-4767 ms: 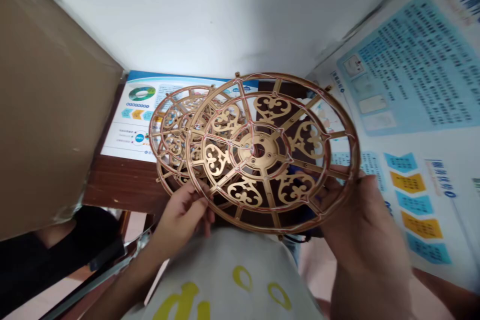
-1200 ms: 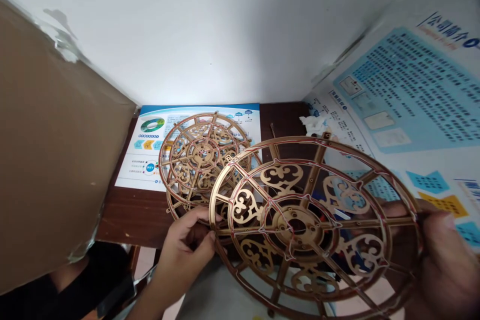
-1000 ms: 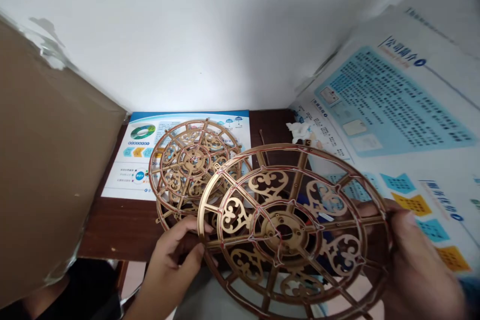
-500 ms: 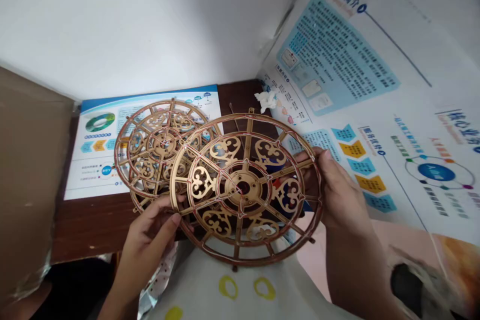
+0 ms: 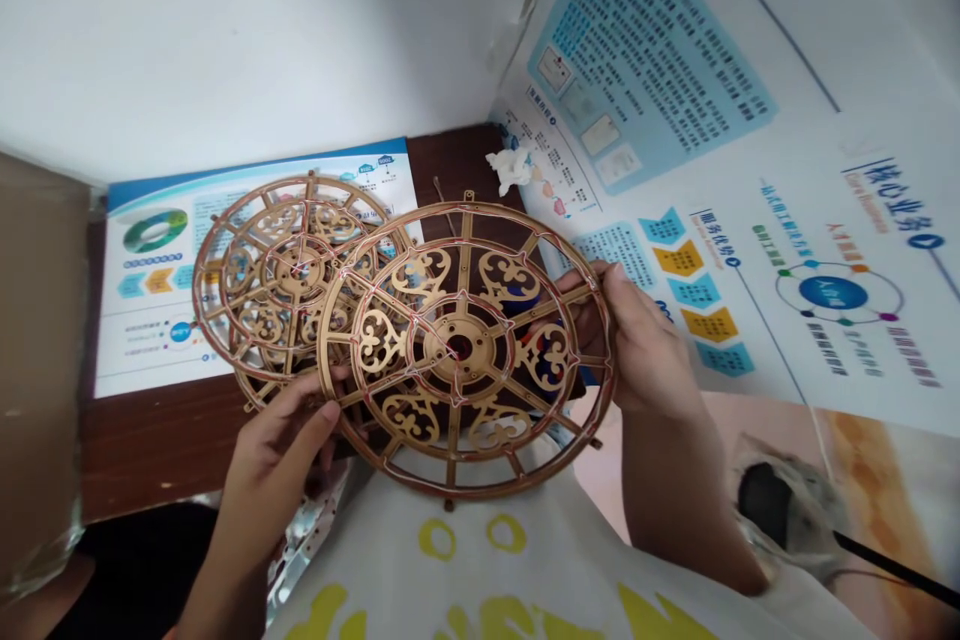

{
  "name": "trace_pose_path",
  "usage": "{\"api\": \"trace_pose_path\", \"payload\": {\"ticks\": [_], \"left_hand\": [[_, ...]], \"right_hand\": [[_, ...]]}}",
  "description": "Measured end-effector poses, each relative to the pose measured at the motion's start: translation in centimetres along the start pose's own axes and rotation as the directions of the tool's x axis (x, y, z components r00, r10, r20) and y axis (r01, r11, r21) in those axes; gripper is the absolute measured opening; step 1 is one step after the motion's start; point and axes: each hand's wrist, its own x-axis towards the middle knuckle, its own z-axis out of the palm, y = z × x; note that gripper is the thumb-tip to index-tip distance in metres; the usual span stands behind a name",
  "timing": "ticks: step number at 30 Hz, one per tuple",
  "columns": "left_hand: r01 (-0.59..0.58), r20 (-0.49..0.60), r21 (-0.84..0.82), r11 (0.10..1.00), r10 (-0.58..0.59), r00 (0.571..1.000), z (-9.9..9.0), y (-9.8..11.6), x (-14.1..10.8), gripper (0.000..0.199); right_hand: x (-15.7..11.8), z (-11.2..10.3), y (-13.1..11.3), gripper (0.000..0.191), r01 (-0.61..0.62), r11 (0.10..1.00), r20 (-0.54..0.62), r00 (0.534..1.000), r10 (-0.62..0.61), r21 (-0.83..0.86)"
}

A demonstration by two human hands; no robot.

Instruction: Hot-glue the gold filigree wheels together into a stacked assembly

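Left hand (image 5: 277,440): gripping the round frame (image 5: 440,350) by its left rim
Right hand (image 5: 645,340): gripping its right rim
Round frame: held between both hands
Stacked frames (image 5: 287,272): over printed sheet (image 5: 135,345) and surface (image 5: 154,445)

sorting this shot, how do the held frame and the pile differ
The held frame is up between the left hand and right hand; the pile lies across the sheet and desk. The held frame is one frame; the pile is several, overlapping. The held frame looks larger in view; those in the pile look smaller. Both look gold-brown, spoked and ornate.
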Motion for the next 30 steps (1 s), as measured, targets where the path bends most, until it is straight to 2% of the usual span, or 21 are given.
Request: {"api": "trace_pose_path", "payload": {"ticks": [9, 14, 21, 30], "left_hand": [[0.02, 0.004, 0.02, 1.0, -0.02, 1.0, 0.3, 0.1, 0.1, 0.045], [-0.012, -0.011, 0.042, 0.999, 0.013, 1.0, 0.2, 0.0, 0.4, 0.047], [0.009, 0.057, 0.062, 0.998, -0.012, 0.998, -0.5, -0.7, 0.6, 0.049], [-0.01, 0.022, 0.042, 0.999, 0.009, 1.0, -0.2, -0.6, 0.4, 0.042]], "right_hand": [[0.0, -0.4, 0.4, 0.06, 0.019, 1.0, 0.002, 1.0, -0.019, -0.018], [0.1, -0.6, 0.8, 0.056, 0.032, 0.999, 0.014, 0.999, -0.032, 0.01], [0.2, -0.6, 0.7, 0.058, 0.03, 1.0, -0.031, 0.999, -0.03, 0.004], [0.2, -1.1, 1.0, 0.054, -0.001, 1.0, -0.046, 0.999, 0.001, -0.007]]}}
